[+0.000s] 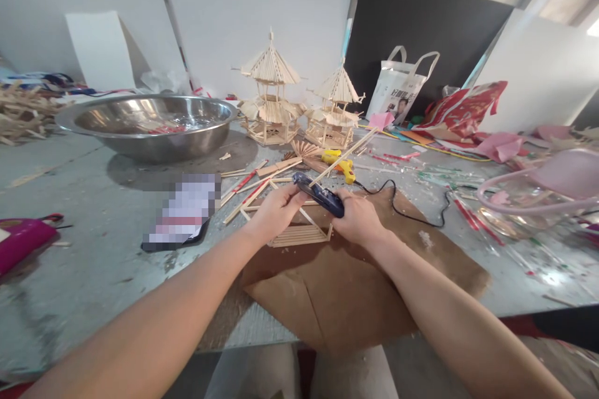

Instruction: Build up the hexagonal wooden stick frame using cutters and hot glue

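My right hand (358, 218) is closed round the lower end of a dark blue hand tool (322, 197), whose exact kind I cannot make out. A thin wooden stick (346, 157) slants up to the right from behind the tool's upper part. At the tool's upper left end, the fingers of my left hand (279, 211) are pinched together, apparently on the stick's lower end, which the tool hides. Beneath both hands, a flat frame of wooden sticks (299, 237) lies on brown paper (337, 293). Just behind the tool is a yellow glue gun (344, 168) with a black cord.
Two stick-built pagoda models (271, 106) stand at the back, left of a white bag (397, 87). A steel basin (150, 124) and a phone (182, 212) are on the left. Red-tipped clear sticks (477, 218) and a pink-handled basket (538, 199) lie right.
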Demonstrator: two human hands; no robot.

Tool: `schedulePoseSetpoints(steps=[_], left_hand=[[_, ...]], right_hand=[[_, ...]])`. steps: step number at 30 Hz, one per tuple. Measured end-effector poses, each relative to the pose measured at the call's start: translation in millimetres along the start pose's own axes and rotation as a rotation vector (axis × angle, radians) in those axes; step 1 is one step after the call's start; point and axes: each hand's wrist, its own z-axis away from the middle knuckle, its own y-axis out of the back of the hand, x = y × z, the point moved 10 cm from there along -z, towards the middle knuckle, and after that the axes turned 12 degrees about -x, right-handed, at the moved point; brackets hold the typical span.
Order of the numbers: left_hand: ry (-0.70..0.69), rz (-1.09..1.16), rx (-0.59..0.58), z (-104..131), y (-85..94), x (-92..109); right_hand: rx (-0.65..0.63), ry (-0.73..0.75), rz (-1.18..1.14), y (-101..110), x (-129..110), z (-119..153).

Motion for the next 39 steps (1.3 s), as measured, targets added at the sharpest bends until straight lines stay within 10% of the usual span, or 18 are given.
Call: schedulePoseSetpoints(steps=[6, 18, 28, 39], left_hand=[[-0.098, -0.307, 0.044, -0.2, 2.0, 9.0], [0.121, 0.372, -0.182, 1.5, -18.2, -12.1], [0.193, 0.494, -0.213, 4.0, -22.8, -14.8], [-0.072, -0.158, -0.052, -2.1, -3.0, 8.5]], right_hand=[[0.068, 0.037, -0.063, 1.6, 2.5, -2.1], [0.104, 0.171, -0.177, 2.4, 0.3, -1.2], [0.086, 0.218, -0.215, 1.4, -1.8, -2.5], [0.079, 0.231, -0.185, -0.1, -3.9, -3.6]])
